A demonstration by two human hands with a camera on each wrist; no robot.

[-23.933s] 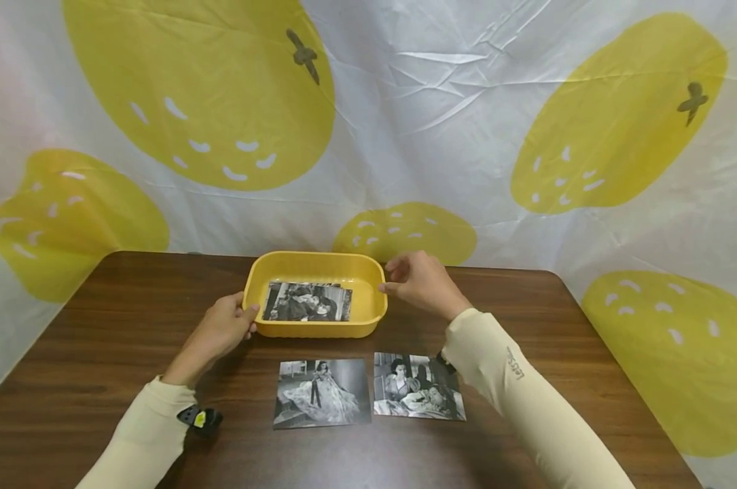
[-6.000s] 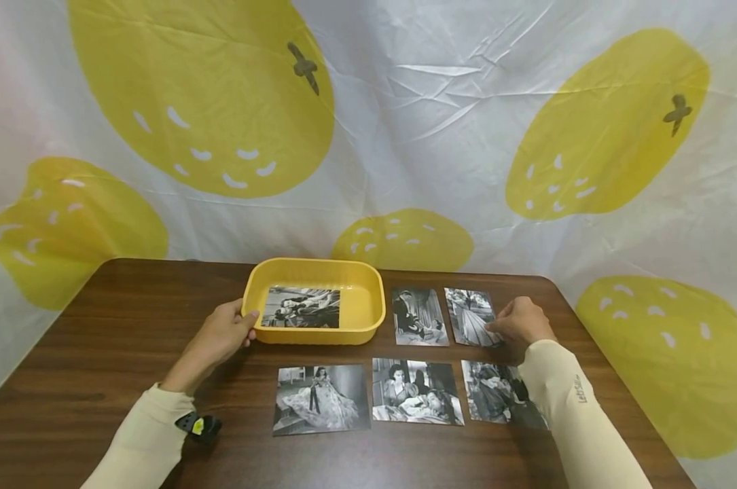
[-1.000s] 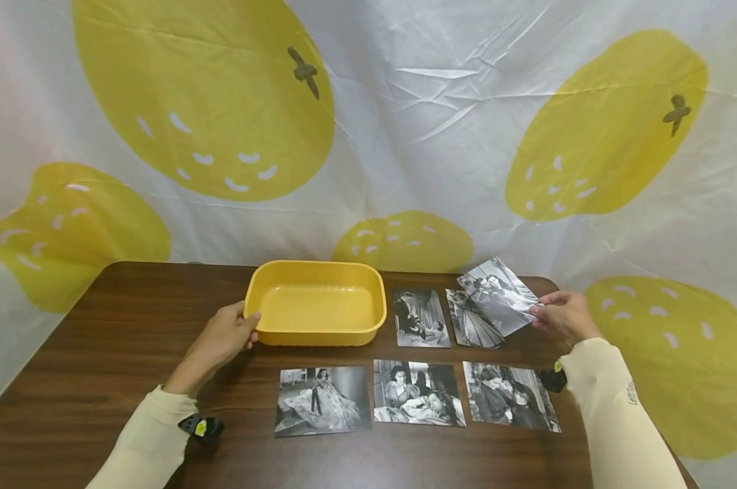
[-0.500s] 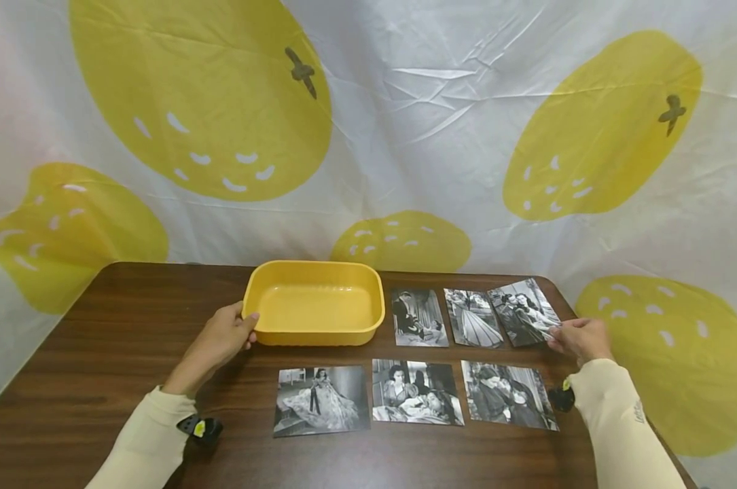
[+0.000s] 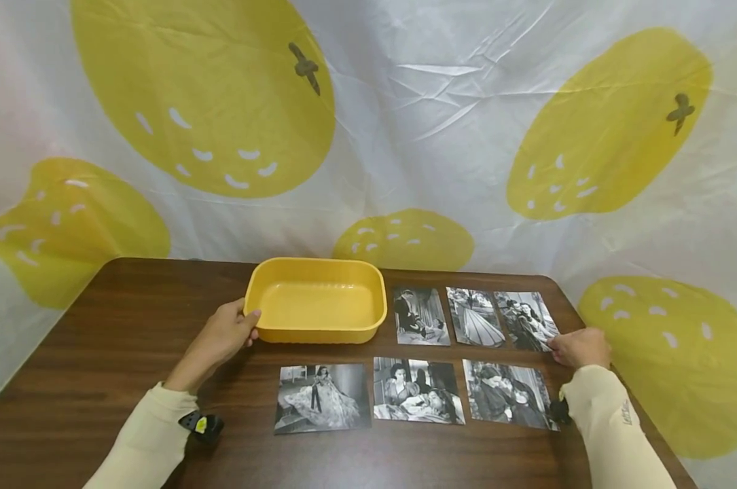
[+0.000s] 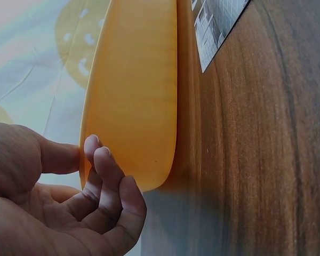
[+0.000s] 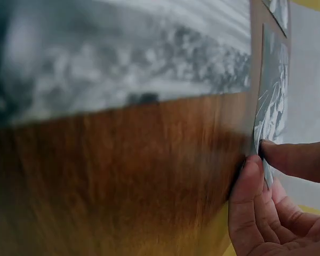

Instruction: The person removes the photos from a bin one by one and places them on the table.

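Observation:
My left hand (image 5: 226,329) pinches the left end of a yellow plastic tub (image 5: 319,335); in the left wrist view the thumb is at its rim and the fingers curl against its outer wall. Nothing lies inside the tub. At the far right, my right hand (image 5: 582,348) pinches the near right corner of a black-and-white photo (image 5: 524,319), which lies at or just above the table. The right wrist view shows thumb and fingertips on that photo's edge (image 7: 268,169). To its left lie a photo of a wide gown (image 5: 473,318) and another photo (image 5: 420,316).
A front row holds three more photos: a long-dress picture (image 5: 322,399), a bedside picture (image 5: 418,391) and a couple picture (image 5: 507,395). The brown wooden table (image 5: 130,326) ends at a white curtain (image 5: 405,163) with yellow fruit prints.
Over the longer span, the photos have come out of the tub into two rows. In the last second, the right hand has lowered the last one to the back row's right end, straightening it.

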